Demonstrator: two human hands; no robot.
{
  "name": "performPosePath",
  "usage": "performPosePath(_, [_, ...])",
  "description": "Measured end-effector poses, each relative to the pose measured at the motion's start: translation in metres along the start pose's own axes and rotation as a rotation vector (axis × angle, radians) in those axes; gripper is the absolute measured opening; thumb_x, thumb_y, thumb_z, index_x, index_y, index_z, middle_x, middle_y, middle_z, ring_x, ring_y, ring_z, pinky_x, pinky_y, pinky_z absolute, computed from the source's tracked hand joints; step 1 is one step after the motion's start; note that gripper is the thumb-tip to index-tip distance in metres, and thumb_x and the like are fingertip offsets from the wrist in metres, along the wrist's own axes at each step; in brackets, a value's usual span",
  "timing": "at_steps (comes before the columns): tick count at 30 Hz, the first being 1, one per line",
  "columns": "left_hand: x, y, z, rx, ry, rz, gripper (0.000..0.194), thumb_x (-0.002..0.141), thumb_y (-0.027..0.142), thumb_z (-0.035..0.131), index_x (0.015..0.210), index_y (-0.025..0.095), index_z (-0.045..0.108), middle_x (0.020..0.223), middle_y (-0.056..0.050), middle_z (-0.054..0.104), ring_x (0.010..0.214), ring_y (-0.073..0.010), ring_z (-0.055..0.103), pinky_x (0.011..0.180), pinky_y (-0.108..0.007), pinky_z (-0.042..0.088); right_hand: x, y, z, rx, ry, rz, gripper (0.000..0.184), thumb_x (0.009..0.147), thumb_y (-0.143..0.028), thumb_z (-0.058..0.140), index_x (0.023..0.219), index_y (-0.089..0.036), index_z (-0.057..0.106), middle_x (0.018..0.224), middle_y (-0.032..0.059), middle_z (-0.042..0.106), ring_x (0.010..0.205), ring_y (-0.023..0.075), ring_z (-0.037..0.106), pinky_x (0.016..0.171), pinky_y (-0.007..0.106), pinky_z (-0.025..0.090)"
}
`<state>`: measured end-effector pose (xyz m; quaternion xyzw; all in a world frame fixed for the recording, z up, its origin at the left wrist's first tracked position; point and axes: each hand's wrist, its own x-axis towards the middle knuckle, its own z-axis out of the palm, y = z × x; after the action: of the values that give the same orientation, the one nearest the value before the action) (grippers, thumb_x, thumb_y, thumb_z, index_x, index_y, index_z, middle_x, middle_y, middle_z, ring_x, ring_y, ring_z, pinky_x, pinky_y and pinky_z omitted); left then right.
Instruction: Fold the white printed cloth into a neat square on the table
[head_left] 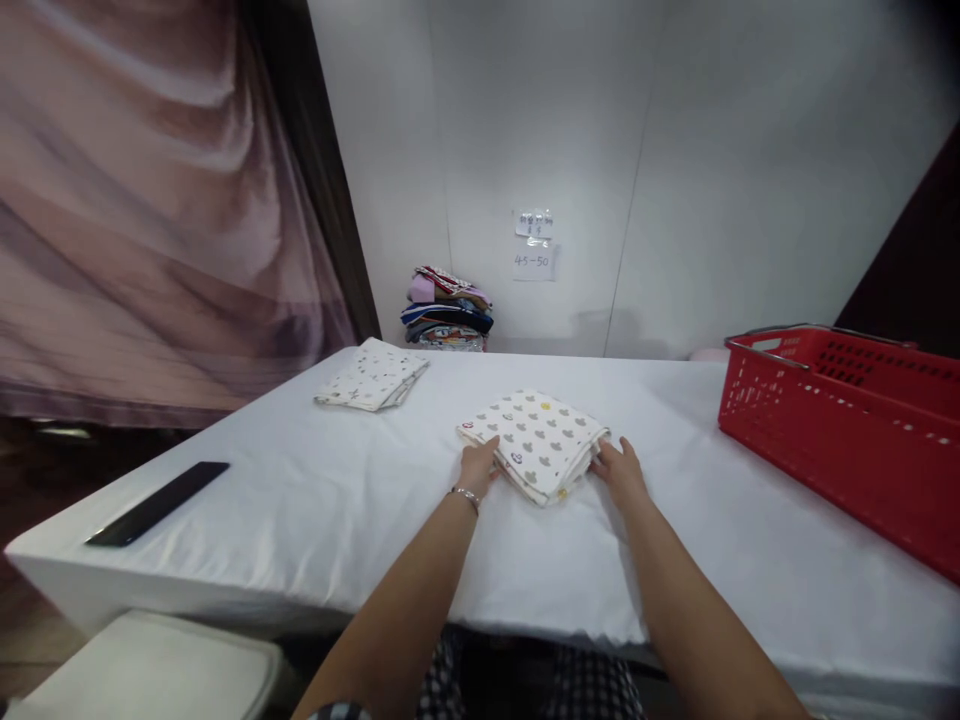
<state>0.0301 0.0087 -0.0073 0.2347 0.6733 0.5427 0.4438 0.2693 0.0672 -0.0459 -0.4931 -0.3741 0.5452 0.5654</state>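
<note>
A folded white cloth (534, 435) with small grey, yellow, red and purple motifs lies on the white-covered table in front of me. My left hand (478, 466) grips its near left edge, thumb on top and the other fingers partly hidden beneath. At the right corner, my right hand (619, 470) holds the layered edge, its fingertips partly tucked under the cloth. A second folded white cloth (373, 375), with a small dark print, rests farther back on the left, apart from both hands.
A red plastic basket (840, 445) stands on the table (360, 530) at the right. A flat black object (159, 503) lies near the left edge. Stacked folded fabrics (448, 310) sit by the back wall, beside paper signs (534, 245). A white stool (150, 670) is at lower left.
</note>
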Motion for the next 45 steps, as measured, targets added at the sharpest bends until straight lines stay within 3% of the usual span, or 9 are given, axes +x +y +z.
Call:
performPosePath(7, [-0.002, 0.009, 0.007, -0.035, -0.011, -0.150, 0.030, 0.068, 0.039, 0.069, 0.075, 0.013, 0.056, 0.068, -0.006, 0.061, 0.061, -0.0163, 0.059, 0.054, -0.027, 0.048, -0.006, -0.008, 0.005, 0.162, 0.008, 0.162, 0.098, 0.071, -0.038, 0.067, 0.144, -0.025, 0.003, 0.122, 0.0124, 0.051, 0.075, 0.0133, 0.063, 0.064, 0.026, 0.057])
performPosePath(15, [-0.006, 0.021, 0.014, -0.146, -0.034, -0.025, 0.025, 0.072, 0.026, 0.066, 0.093, 0.013, 0.059, 0.085, -0.009, 0.067, 0.075, -0.0169, 0.064, 0.065, -0.028, 0.052, -0.010, -0.014, 0.004, 0.075, 0.027, 0.130, 0.094, 0.073, -0.037, 0.064, 0.144, -0.019, 0.005, 0.090, 0.0062, 0.062, 0.060, 0.0127, 0.061, 0.055, 0.026, 0.054])
performPosePath(19, [-0.005, 0.026, -0.023, -0.173, -0.054, 0.008, 0.023, 0.073, 0.024, 0.063, 0.094, 0.013, 0.061, 0.084, -0.007, 0.069, 0.072, -0.0161, 0.065, 0.065, -0.027, 0.052, -0.009, -0.016, -0.001, -0.199, 0.077, 0.055, 0.073, 0.075, -0.046, 0.056, 0.136, -0.013, 0.034, 0.069, 0.0031, 0.062, 0.053, 0.0151, 0.057, 0.048, 0.026, 0.047])
performPosePath(22, [-0.004, 0.020, -0.059, -0.145, -0.045, -0.111, 0.019, 0.072, 0.023, 0.064, 0.086, 0.010, 0.062, 0.071, -0.008, 0.068, 0.061, -0.0164, 0.063, 0.058, -0.027, 0.053, -0.008, -0.015, -0.007, -0.545, 0.103, -0.163, 0.048, 0.075, -0.052, 0.051, 0.102, -0.014, 0.064, 0.072, 0.0068, 0.065, 0.067, 0.0192, 0.059, 0.058, 0.028, 0.046])
performPosePath(25, [-0.007, 0.010, -0.081, -0.130, 0.024, -0.157, 0.019, 0.073, 0.025, 0.065, 0.083, 0.010, 0.062, 0.062, -0.006, 0.066, 0.053, -0.0157, 0.061, 0.052, -0.026, 0.051, -0.006, -0.014, -0.008, -0.617, 0.108, -0.258, 0.046, 0.076, -0.054, 0.047, 0.084, -0.014, 0.067, 0.076, 0.0081, 0.066, 0.075, 0.0206, 0.059, 0.062, 0.028, 0.046])
performPosePath(30, [-0.017, 0.004, -0.087, -0.116, 0.003, -0.138, 0.033, 0.071, 0.039, 0.068, 0.086, 0.010, 0.062, 0.067, -0.009, 0.067, 0.059, -0.0185, 0.064, 0.057, -0.029, 0.053, -0.011, -0.005, 0.001, -0.349, -0.093, -0.111, 0.051, 0.072, -0.049, 0.058, 0.107, -0.014, 0.061, 0.087, 0.0073, 0.066, 0.070, 0.0157, 0.060, 0.059, 0.024, 0.048])
performPosePath(35, [-0.026, -0.001, -0.093, -0.059, -0.110, -0.123, 0.044, 0.063, 0.036, 0.075, 0.094, 0.009, 0.060, 0.079, -0.011, 0.069, 0.067, -0.0215, 0.066, 0.062, -0.033, 0.054, -0.028, 0.001, 0.013, -0.499, -0.279, -0.182, 0.061, 0.070, -0.046, 0.063, 0.124, -0.018, 0.053, 0.088, 0.0045, 0.065, 0.076, 0.0172, 0.059, 0.068, 0.029, 0.047])
performPosePath(42, [-0.025, -0.002, -0.089, -0.142, 0.102, -0.001, 0.054, 0.062, 0.021, 0.076, 0.112, 0.013, 0.055, 0.081, -0.007, 0.069, 0.075, -0.0215, 0.066, 0.066, -0.030, 0.053, -0.036, -0.026, 0.010, -0.290, -0.376, 0.001, 0.071, 0.065, -0.027, 0.064, 0.132, -0.018, 0.043, 0.069, -0.0013, 0.061, 0.046, 0.0089, 0.048, 0.042, 0.020, 0.037])
performPosePath(45, [-0.020, -0.005, -0.092, -0.138, 0.132, -0.014, 0.054, 0.062, 0.018, 0.077, 0.111, 0.012, 0.056, 0.080, -0.009, 0.070, 0.077, -0.0226, 0.066, 0.068, -0.031, 0.053, -0.037, -0.033, 0.007, -0.309, -0.336, 0.051, 0.071, 0.064, -0.024, 0.066, 0.131, -0.018, 0.043, 0.074, 0.0014, 0.063, 0.049, 0.0103, 0.053, 0.043, 0.021, 0.041])
